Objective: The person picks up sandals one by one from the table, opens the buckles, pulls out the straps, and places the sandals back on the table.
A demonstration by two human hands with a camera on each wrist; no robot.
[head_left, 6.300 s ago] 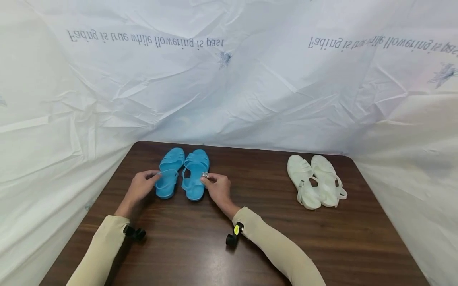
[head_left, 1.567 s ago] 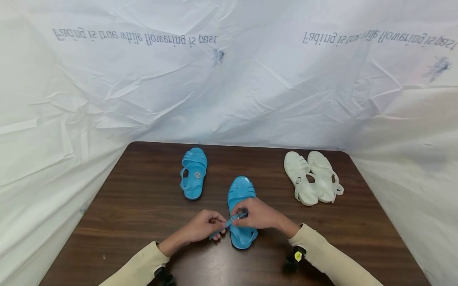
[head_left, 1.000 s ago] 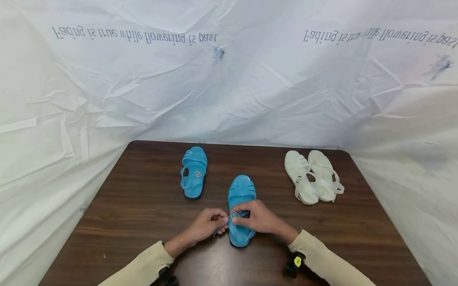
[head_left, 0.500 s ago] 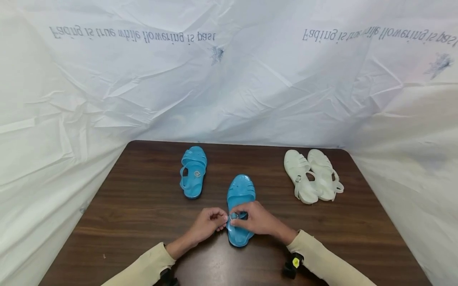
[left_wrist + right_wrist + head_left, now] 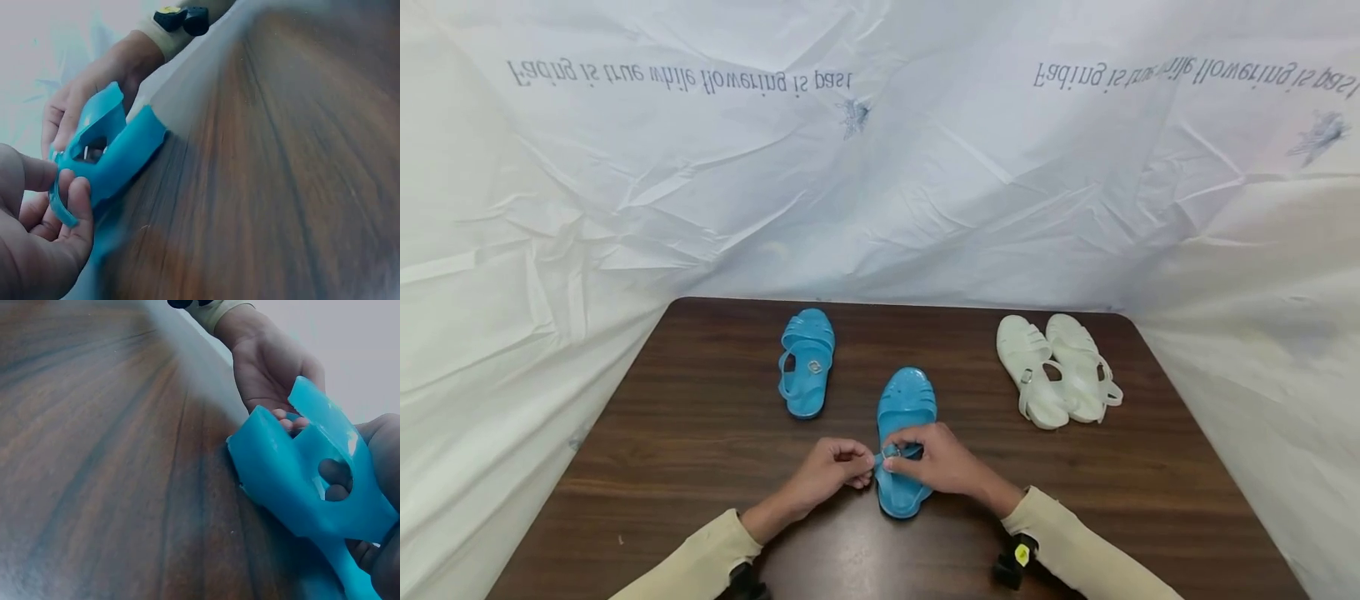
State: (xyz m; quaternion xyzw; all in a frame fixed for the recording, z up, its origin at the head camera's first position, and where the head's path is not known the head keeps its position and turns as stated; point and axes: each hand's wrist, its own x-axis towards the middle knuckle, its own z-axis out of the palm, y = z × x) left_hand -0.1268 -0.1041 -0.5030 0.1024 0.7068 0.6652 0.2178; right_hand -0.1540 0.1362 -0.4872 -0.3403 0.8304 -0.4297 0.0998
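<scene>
Both hands are working at the near blue sandal (image 5: 904, 442), which is lying sole down on the dark wood tabletop (image 5: 700, 450), toe pointing away from the person, near the front edge and roughly at the centre. The left hand (image 5: 831, 475) is sitting just left of the sandal, its fingers (image 5: 78, 200) curling in and pinching the free end of the blue ankle strap (image 5: 59, 209); the left wrist view is showing the strap end looping between thumb and forefinger. The right hand (image 5: 936, 462) is resting over the sandal's heel section, fingers bent and pinching the strap at the small metal buckle (image 5: 891, 451); in the right wrist view one fingertip is showing through an opening in the heel piece (image 5: 334, 475). The two hands are almost touching at the buckle. The second blue sandal (image 5: 807, 362) is lying apart, farther back and to the left, its strap fastened. A pair of white sandals (image 5: 1060, 371) is sitting side by side, touching, at the far right of the tabletop. Crinkled white sheeting (image 5: 880, 183) with mirrored lettering is surrounding the tabletop on three sides.
</scene>
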